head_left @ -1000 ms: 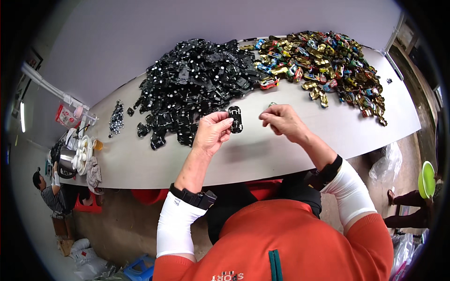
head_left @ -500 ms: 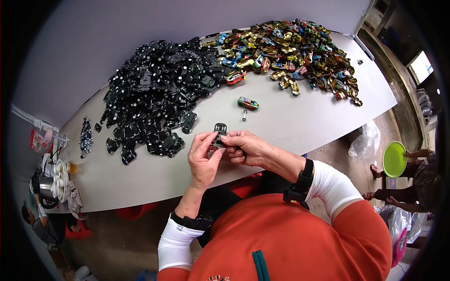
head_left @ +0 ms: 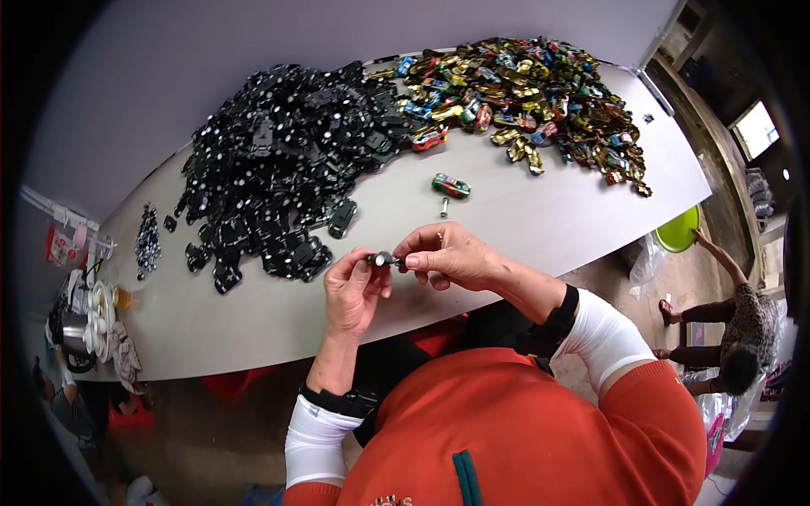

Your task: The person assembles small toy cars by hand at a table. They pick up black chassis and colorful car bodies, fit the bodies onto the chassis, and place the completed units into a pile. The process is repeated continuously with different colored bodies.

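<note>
A black toy car chassis (head_left: 373, 260), seen edge-on with a pale round wheel face showing, is pinched by the fingertips of my left hand (head_left: 349, 297). At its right end, the thumb and fingers of my right hand (head_left: 456, 258) are closed together on a small dark part; whether this belongs to the chassis is too small to tell. Just beyond my hands, a wheel axle (head_left: 445, 207) with a wheel at each end lies on the table (head_left: 506, 219). A green and red toy car body (head_left: 451, 185) lies beside it.
A big heap of black chassis (head_left: 278, 160) covers the back left. Colourful and gold car bodies (head_left: 523, 93) pile up at the back right. Small wheel axles (head_left: 148, 242) form a narrow pile far left, near stacked cups (head_left: 103, 325). Another person (head_left: 727, 337) at the right holds a green basin (head_left: 677, 229).
The chassis was upright between both hands and is now turned edge-on, a little lower and to the left. At the right, the other person has bent over with the green basin.
</note>
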Available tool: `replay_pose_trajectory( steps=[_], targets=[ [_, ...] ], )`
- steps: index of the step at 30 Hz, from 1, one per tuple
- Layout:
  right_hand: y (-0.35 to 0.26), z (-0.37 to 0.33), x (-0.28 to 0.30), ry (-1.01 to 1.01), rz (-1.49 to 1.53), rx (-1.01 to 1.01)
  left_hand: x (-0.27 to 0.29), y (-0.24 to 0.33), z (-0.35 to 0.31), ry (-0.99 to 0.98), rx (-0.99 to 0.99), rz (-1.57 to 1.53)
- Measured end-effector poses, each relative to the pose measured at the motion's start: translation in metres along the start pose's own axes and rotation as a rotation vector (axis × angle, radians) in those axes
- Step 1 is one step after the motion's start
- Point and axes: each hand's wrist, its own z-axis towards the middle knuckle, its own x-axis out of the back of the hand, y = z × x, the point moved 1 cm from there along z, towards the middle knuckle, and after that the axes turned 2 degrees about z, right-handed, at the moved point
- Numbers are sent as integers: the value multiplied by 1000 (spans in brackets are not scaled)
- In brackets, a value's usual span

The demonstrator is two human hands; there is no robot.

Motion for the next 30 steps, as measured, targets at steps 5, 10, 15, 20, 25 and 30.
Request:
replay_pose_trajectory(
  steps=[5, 10, 15, 20, 25, 30],
  targets=[
    [6, 9, -20, 223, -334, 368, -11, -2, 3, -27, -3, -166],
    [9, 10, -20, 226, -578, 529, -11, -5, 6, 94, -24, -177],
    [-41, 15, 68, 613, -1074, 550, 1, -2, 7, 2, 11, -130],
    [-45, 37, 100, 574, -1475, 344, -1, -6, 3, 28, 34, -119],
    [-59, 26, 95, 554, -1311, 355, -6, 7, 9, -28, 4, -144],
    [-58, 0, 55, 368, -550, 319, -1, 3, 22, -110, 8, -160]
  ],
)
